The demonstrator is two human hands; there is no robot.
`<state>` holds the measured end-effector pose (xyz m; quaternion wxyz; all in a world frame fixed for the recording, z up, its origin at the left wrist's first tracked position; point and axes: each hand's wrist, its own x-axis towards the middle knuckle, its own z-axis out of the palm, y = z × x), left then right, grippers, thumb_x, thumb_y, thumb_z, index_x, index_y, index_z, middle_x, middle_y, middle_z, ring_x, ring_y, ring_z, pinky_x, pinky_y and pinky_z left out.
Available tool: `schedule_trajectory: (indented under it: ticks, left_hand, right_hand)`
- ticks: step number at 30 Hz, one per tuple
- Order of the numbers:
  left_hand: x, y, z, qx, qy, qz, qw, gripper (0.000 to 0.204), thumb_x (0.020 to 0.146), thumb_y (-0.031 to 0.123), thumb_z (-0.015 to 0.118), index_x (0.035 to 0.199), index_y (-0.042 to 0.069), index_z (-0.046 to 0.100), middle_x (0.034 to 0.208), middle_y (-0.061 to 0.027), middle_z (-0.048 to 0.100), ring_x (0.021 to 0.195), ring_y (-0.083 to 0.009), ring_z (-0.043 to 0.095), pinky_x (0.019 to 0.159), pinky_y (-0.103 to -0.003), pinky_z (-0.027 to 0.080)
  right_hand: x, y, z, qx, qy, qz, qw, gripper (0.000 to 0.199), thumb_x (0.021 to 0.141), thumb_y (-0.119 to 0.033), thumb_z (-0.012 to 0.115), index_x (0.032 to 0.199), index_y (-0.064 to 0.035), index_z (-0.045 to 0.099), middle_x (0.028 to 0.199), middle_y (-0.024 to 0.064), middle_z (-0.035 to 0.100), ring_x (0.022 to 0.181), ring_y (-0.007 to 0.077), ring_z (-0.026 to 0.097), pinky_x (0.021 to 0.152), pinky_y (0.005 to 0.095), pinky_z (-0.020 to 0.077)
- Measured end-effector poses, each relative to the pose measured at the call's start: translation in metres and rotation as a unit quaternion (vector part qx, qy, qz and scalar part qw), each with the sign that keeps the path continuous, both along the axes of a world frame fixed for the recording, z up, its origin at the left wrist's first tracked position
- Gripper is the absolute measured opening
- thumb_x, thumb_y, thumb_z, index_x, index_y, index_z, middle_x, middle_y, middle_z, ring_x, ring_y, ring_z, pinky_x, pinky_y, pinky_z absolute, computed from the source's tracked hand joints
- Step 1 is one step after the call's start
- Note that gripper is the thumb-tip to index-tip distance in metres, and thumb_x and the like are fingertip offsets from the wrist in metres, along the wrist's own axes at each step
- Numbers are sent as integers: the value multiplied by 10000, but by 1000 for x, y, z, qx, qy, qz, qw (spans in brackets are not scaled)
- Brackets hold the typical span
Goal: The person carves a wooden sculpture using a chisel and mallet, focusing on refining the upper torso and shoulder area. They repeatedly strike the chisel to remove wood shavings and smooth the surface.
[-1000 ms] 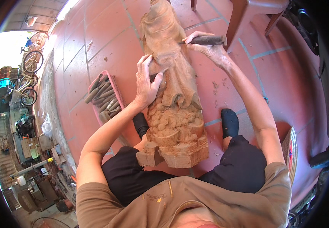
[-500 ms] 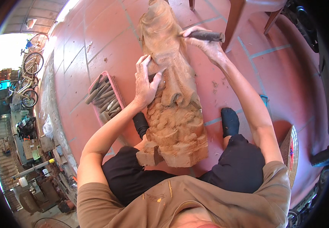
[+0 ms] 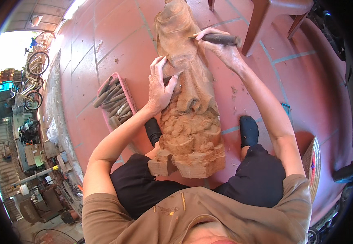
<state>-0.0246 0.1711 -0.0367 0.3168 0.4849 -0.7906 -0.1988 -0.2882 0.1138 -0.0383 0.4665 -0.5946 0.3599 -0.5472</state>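
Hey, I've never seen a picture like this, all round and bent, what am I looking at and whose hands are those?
No machine here: a camera worn on a person's head looks down through a fisheye lens, so straight lines bend near the rim. The arms rising from the bottom are the wearer's own. The person sits on a red tiled floor with a long carved figure of pale brown wood lying between the legs. The left hand rests flat on the carving. The right hand grips a dark-handled carving chisel, its tip against the wood. Beside the carving lies a pink tray of more chisels, and a red plastic chair stands beyond.
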Motion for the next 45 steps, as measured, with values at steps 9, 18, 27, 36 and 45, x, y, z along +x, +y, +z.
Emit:
schedule_trajectory:
  ticks: [9,18,27,36,45]
  left_hand:
    - [1,1,0,-6,-2,4,1000,626,872,166,652,1431,14,416,1468,-198,393,1331,-386,429,1098,-476,353]
    - [4,0,-2,-8,-17,4,1000,650,873,188,646,1449,17,398,1476,-198,385,1342,-382,423,1080,-481,356]
    - [1,2,3,5,-9,2,1000,615,886,113,634,1444,-9,406,1451,-202,398,1377,-357,398,1168,-434,317]
    - [4,0,-2,-9,-12,2,1000,641,876,180,651,1439,0,402,1473,-203,388,1339,-386,430,1077,-477,360]
    - [4,0,-1,-6,-12,4,1000,649,874,176,655,1446,6,399,1478,-200,383,1331,-383,439,1058,-475,370]
  right_hand:
    - [-10,-3,18,45,66,46,996,82,884,-95,723,965,-80,718,1083,36,734,1082,140,656,975,304,515]
    - [1,3,29,2,117,38,992,85,858,-50,687,933,-76,717,933,-22,702,938,80,628,869,273,514]
    - [4,-8,30,-45,126,39,990,80,895,-101,718,951,-49,694,997,7,715,985,131,660,889,307,535]
    - [-2,-2,47,-62,209,83,972,76,866,-43,680,942,-38,678,932,14,698,906,107,635,808,286,523]
    - [7,-3,44,-92,208,40,973,58,895,-96,715,937,-57,715,907,-43,693,873,79,609,823,279,511]
